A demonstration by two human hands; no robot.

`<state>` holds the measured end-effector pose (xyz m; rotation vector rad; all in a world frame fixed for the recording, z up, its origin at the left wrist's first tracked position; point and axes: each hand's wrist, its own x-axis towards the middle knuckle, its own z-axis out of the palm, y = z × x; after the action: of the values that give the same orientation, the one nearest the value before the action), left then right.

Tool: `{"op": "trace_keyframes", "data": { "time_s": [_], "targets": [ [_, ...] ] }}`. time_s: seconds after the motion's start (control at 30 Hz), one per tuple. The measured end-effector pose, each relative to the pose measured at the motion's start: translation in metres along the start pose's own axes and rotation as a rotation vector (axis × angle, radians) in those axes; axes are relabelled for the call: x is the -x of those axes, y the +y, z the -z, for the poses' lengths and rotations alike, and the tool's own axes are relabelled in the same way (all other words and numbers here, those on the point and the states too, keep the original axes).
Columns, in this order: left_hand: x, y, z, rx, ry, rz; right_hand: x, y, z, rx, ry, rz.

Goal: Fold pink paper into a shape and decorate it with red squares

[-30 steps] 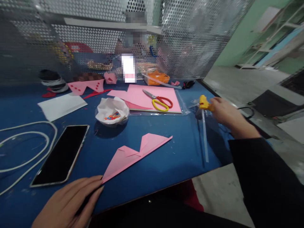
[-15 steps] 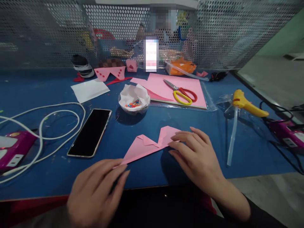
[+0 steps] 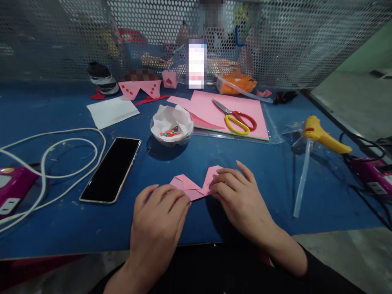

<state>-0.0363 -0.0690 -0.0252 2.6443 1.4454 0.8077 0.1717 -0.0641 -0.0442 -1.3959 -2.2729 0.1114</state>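
A folded sheet of pink paper [image 3: 191,192] lies in front of me, with two raised flaps and a notch between them. My left hand [image 3: 161,216] covers its left part, fingers closed on the paper near the bottom edge. At the other end, my right hand [image 3: 237,196] pinches the right flap, its little finger side turned away from me. Both thumbs are largely hidden. Beyond the paper stands a bowl [image 3: 171,125] lined with white paper, holding small colourful pieces. To the left lies a dark-screened phone [image 3: 112,169].
Scissors [image 3: 235,116] rest on a stack of pink sheets [image 3: 199,100]. A yellow glue gun [image 3: 324,134] with a glue stick stands at the right. White cable [image 3: 44,183] loops at the left. Pink paper glasses [image 3: 131,90] sit at the back, before a perforated metal screen [image 3: 165,20].
My left hand has moved right and forward, from the paper's left tip to over its left part. My right hand has shifted slightly left on the right flap.
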Motion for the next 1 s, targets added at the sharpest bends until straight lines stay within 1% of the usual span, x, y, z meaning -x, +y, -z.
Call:
{"op": "trace_keyframes", "data": {
  "time_s": [0.13, 0.33, 0.43, 0.53, 0.63, 0.73, 0.83, 0.9, 1.0],
  "targets": [
    [-0.002, 0.002, 0.001, -0.011, -0.01, 0.024, 0.0, -0.001, -0.002, -0.015, 0.0, -0.035],
    [-0.005, 0.005, 0.001, -0.066, -0.042, 0.034, -0.002, -0.004, -0.004, 0.048, 0.035, -0.047],
    [-0.006, 0.006, 0.0, -0.087, -0.041, 0.039, -0.003, -0.006, -0.005, 0.067, 0.042, -0.057],
    [-0.006, 0.006, -0.002, -0.105, -0.015, 0.032, -0.002, -0.007, -0.006, 0.06, 0.056, -0.06],
    [-0.006, 0.006, -0.004, -0.084, 0.01, -0.049, -0.002, -0.006, -0.007, 0.053, 0.07, -0.05],
    [-0.004, 0.007, -0.007, -0.047, -0.001, -0.161, -0.003, -0.006, -0.009, 0.055, 0.081, -0.046],
    [-0.002, 0.008, -0.01, -0.045, 0.002, -0.214, -0.003, -0.007, -0.01, 0.068, 0.096, -0.05],
    [-0.001, 0.007, -0.012, -0.065, 0.003, -0.235, 0.001, -0.008, -0.008, 0.072, 0.147, -0.046],
    [0.003, 0.002, -0.013, -0.13, -0.041, -0.311, 0.018, -0.009, -0.001, 0.044, 0.266, 0.001]
  ]
}}
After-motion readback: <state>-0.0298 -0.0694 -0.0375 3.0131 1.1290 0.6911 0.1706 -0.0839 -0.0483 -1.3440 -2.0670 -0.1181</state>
